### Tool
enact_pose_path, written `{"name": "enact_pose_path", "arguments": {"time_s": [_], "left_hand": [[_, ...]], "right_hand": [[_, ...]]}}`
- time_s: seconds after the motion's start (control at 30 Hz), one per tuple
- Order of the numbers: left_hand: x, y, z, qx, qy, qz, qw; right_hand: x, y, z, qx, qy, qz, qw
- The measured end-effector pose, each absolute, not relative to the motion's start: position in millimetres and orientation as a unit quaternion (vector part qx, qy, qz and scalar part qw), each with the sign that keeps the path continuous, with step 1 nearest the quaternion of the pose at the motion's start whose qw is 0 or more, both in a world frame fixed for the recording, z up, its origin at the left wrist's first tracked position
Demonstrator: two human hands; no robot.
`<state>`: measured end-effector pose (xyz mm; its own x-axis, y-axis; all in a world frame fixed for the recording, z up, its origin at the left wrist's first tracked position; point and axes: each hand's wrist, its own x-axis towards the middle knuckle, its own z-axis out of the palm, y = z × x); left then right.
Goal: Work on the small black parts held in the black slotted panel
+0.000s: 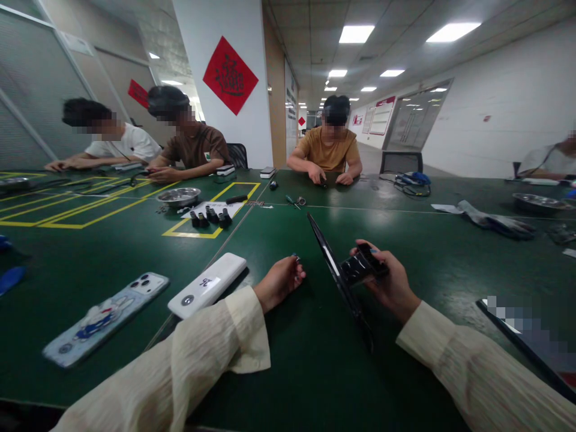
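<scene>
My right hand (pixel 392 281) is wrapped round a black block-shaped bracket (pixel 365 264). A thin, flat black panel (pixel 335 264), seen nearly edge-on, joins the bracket and slants down towards the table. My left hand (pixel 281 282) is to the left of the panel, apart from it, with the fingers curled in. Something small and shiny may be at its fingertips, too small to name. Beside my left wrist lies a white power bank (pixel 207 285) with a handwritten label. Further left is a phone in a light blue cartoon case (pixel 105 318).
The green table (pixel 279 378) carries a metal bowl (pixel 179 197), several black cylindrical parts (pixel 210 217), a screwdriver (pixel 293 202), grey gloves (pixel 495 221) and, at right, a dark tablet-like slab (pixel 526 336). Several people sit around it, one opposite (pixel 328 150).
</scene>
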<state>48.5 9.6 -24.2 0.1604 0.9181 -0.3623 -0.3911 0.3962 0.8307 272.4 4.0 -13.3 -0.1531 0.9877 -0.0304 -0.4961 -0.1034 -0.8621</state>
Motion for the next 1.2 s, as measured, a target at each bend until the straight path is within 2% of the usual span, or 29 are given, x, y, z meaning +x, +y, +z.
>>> {"name": "enact_pose_path", "arguments": {"time_s": [0.23, 0.5, 0.6, 0.8, 1.07, 1.2], "left_hand": [[48, 9, -23, 0.271, 0.435, 0.450, 0.731], [47, 10, -23, 0.411, 0.470, 0.403, 0.669], [42, 9, -21, 0.554, 0.513, 0.330, 0.567], [37, -1, -20, 0.798, 0.490, 0.246, 0.249], [41, -7, -19, 0.854, 0.501, 0.134, 0.041], [36, 0, -19, 0.866, 0.469, 0.171, 0.000]], "right_hand": [[274, 6, -17, -0.340, -0.382, 0.649, 0.563], [275, 7, -18, -0.321, -0.374, 0.664, 0.562], [275, 7, -18, -0.318, -0.379, 0.664, 0.561], [273, 6, -16, -0.319, -0.382, 0.662, 0.560], [275, 8, -18, -0.314, -0.383, 0.659, 0.566], [275, 8, -19, -0.310, -0.384, 0.660, 0.566]]}}
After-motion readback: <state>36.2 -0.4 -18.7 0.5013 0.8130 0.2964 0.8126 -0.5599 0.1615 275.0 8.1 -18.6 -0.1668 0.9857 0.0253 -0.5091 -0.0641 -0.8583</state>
